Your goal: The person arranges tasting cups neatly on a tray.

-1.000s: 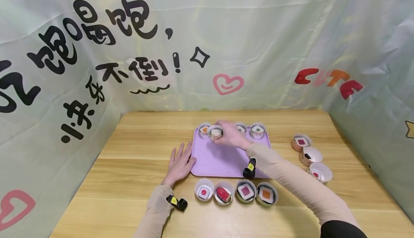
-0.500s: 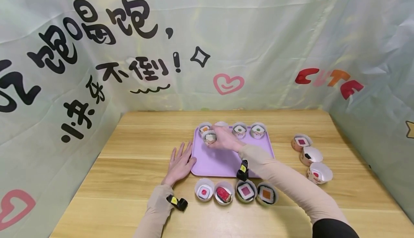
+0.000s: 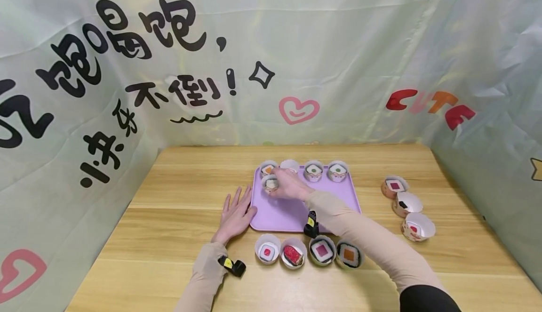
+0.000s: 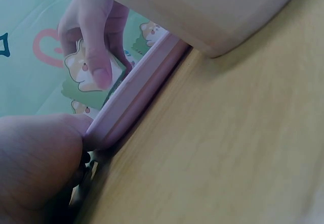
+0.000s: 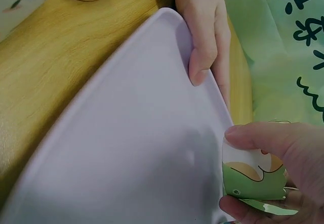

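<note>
My right hand (image 3: 292,184) pinches a paper cup (image 3: 270,183) between thumb and fingers, over the left part of the lilac tray (image 3: 279,214). The right wrist view shows a cartoon animal face and green band on this cup (image 5: 253,178). Just behind it is a cup with an orange-centred sushi piece (image 3: 267,167). More cups line the tray's back edge: a pale one (image 3: 290,164), and two with green-centred pieces, a middle cup (image 3: 314,171) and a right cup (image 3: 337,171). My left hand (image 3: 235,215) lies with spread fingers beside the tray, its thumb at the left rim.
In front of the tray stands a row of cups holding sushi pieces, among them a red-topped one (image 3: 293,254) and an orange-centred one (image 3: 349,254). To the right, three cups, including a front one (image 3: 418,227), stand in a line on the wooden table (image 3: 178,199).
My right hand has carried the cup left and slightly toward me, from the back row to in front of the orange-centred one. My left hand has stayed put.
</note>
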Available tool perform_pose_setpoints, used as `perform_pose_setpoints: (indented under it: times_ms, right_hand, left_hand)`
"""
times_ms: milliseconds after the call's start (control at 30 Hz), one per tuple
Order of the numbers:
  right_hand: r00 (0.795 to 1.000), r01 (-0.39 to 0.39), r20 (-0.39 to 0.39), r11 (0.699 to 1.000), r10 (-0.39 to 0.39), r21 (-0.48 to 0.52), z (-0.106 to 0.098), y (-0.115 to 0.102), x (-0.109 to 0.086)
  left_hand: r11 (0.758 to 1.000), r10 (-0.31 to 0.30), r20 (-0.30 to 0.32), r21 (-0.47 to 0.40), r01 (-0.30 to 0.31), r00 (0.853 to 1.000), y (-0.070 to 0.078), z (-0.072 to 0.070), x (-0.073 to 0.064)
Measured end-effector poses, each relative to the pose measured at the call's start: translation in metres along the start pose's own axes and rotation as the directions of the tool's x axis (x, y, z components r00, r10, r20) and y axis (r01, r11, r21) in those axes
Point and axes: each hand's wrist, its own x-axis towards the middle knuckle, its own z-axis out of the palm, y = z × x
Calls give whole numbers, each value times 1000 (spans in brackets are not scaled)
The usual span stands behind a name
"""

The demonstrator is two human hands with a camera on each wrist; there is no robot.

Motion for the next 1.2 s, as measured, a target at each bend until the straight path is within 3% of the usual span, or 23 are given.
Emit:
perform_pose_setpoints:
  times_ms: [633,933,1200]
  right_hand:
    - [1000,12,-2,998,-12,-55,15,1,3]
    - [999,47,-11,999,-47,-21,12,5,-3]
    - [1000,21,19,999,-22,42,4,13,-7]
  left_hand:
    - [1000,7,-1,-4,-7,1000,0,0,0]
    - [1000,6,-4,-6,-6,1000,1,0,0]
    - [1000,0,-13,-30,-1,1000,2,0,-1]
